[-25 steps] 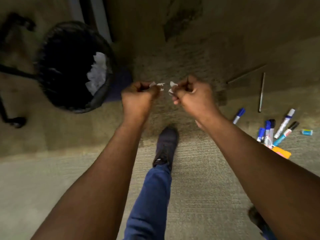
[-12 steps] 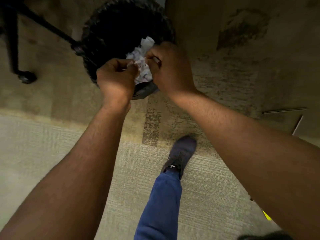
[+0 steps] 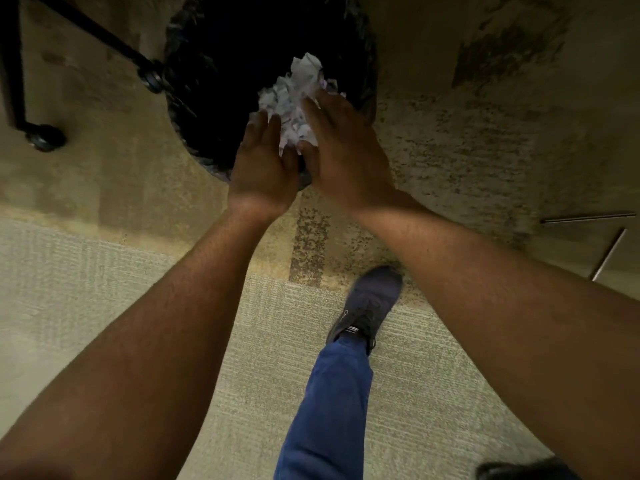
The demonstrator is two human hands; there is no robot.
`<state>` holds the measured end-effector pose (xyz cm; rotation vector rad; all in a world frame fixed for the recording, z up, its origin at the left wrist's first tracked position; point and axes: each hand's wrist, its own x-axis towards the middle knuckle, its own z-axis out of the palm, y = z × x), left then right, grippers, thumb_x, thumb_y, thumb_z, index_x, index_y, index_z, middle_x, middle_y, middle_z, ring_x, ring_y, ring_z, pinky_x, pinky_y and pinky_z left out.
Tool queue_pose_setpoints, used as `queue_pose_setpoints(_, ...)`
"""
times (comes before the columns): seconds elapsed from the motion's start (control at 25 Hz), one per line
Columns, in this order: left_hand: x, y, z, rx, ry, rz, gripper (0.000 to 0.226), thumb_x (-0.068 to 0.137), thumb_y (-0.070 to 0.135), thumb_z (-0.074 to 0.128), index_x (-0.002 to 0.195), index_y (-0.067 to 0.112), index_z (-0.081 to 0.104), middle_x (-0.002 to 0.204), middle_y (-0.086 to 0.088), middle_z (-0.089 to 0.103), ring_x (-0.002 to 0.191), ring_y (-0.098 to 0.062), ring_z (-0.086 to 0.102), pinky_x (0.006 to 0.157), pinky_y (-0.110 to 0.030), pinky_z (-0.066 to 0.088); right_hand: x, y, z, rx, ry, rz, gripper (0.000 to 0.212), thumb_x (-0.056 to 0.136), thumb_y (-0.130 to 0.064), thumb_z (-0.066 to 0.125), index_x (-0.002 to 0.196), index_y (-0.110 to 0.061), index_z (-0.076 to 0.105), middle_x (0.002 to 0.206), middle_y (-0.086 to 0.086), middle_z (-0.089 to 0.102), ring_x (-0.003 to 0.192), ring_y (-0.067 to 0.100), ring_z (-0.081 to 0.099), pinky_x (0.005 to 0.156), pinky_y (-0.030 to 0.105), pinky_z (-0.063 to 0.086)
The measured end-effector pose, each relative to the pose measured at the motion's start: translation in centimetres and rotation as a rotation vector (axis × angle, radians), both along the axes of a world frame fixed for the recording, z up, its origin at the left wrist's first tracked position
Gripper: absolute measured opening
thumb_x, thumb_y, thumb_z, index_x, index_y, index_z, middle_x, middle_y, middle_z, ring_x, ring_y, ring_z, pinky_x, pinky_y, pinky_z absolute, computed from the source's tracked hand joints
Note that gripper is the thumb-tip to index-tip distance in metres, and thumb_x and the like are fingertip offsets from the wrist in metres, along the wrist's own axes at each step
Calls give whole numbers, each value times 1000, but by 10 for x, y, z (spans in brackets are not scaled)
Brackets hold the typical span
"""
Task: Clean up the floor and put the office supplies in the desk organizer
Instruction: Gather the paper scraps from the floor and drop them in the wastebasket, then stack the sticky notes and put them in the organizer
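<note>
A black waste bin point(image 3: 194, 98) lined with a dark bag stands on the carpet at the top middle. Crumpled white paper point(image 3: 298, 95) lies inside it near the front rim. My left hand point(image 3: 265, 164) and my right hand point(image 3: 341, 150) hover side by side over the bin's front edge, palms down and fingers spread, holding nothing. The paper shows between and just beyond their fingertips. Whether any scrap still touches my fingers I cannot tell.
A black chair leg with a castor point(image 3: 43, 138) stands at the left, another castor point(image 3: 152, 77) touches the bin. Two thin metal rods point(image 3: 588, 218) lie on the carpet at the right edge. My shoe point(image 3: 369, 303) is planted below the hands.
My hands went from tearing small scraps apart over the carpet to the bin. Half a second ago they were closed over the paper; now both are spread and the scraps are gone.
</note>
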<state>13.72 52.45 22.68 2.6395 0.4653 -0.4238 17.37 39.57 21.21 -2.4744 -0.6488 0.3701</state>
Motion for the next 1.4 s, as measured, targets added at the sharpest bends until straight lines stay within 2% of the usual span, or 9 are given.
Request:
queue_pose_setpoints(0.12,-25,-27,5,-19,-92,-32,54,103,30,36,149,4,28,158,-15,22,148,-29,16,119,-41,20,-19,-23,4,19,-26,-101,55,100,-37,38,148,-10,28,156,12,25,145,27,20,118,41,19)
queue_pose_setpoints(0.24,-50,-66,10,-9,-173,-66,51,101,28,41,144,1,38,153,-17,33,145,-28,26,117,-42,26,-50,-61,6,15,-56,-162,55,98,-38,41,143,-6,37,152,15,35,141,30,31,114,43,27)
queue_pose_setpoints(0.36,-70,-112,9,40,-85,-150,52,98,28,41,142,1,39,153,-18,34,142,-33,30,115,-45,27,-82,-113,4,-41,-59,-245,55,96,-41,42,137,-5,46,144,14,46,133,30,43,110,42,33)
queue_pose_setpoints(0.52,-107,-183,5,61,44,-268,58,100,42,30,145,7,33,156,-15,29,145,-31,23,118,-48,20,-133,-192,5,-88,66,-375,55,97,-45,38,138,-9,41,145,13,44,134,29,39,110,44,33)
queue_pose_setpoints(0.68,-150,-256,-1,44,116,-442,65,99,51,18,152,13,20,161,-8,14,149,-23,6,122,-42,5,-194,-266,5,-114,147,-489,56,99,-43,37,144,-10,34,153,10,34,142,24,28,117,40,21)
queue_pose_setpoints(0.84,-187,-316,-12,5,194,-602,65,99,51,19,153,14,16,162,-5,6,150,-20,2,122,-39,4,-252,-325,-1,-119,234,-627,57,98,-44,38,144,-10,36,154,9,33,143,24,28,116,42,24)
queue_pose_setpoints(1.12,-226,-402,-43,-20,303,-747,52,94,30,50,140,8,44,152,-14,36,141,-30,31,116,-42,26,-327,-405,-33,-76,317,-959,47,94,-35,50,132,-7,51,138,15,51,129,31,45,107,43,37)
queue_pose_setpoints(1.24,-229,-429,-65,-71,287,-699,39,90,22,56,125,5,58,128,-16,59,120,-31,53,101,-35,40,-349,-436,-55,-33,354,-1113,35,90,-24,58,119,-4,59,117,17,63,112,34,54,96,41,43)
queue_pose_setpoints(1.4,-225,-453,-101,-87,287,-585,23,88,16,57,106,5,68,105,-18,70,97,-34,65,83,-32,47,-376,-472,-92,27,525,-1275,20,88,-16,59,103,-5,65,103,19,67,101,37,58,88,43,44)
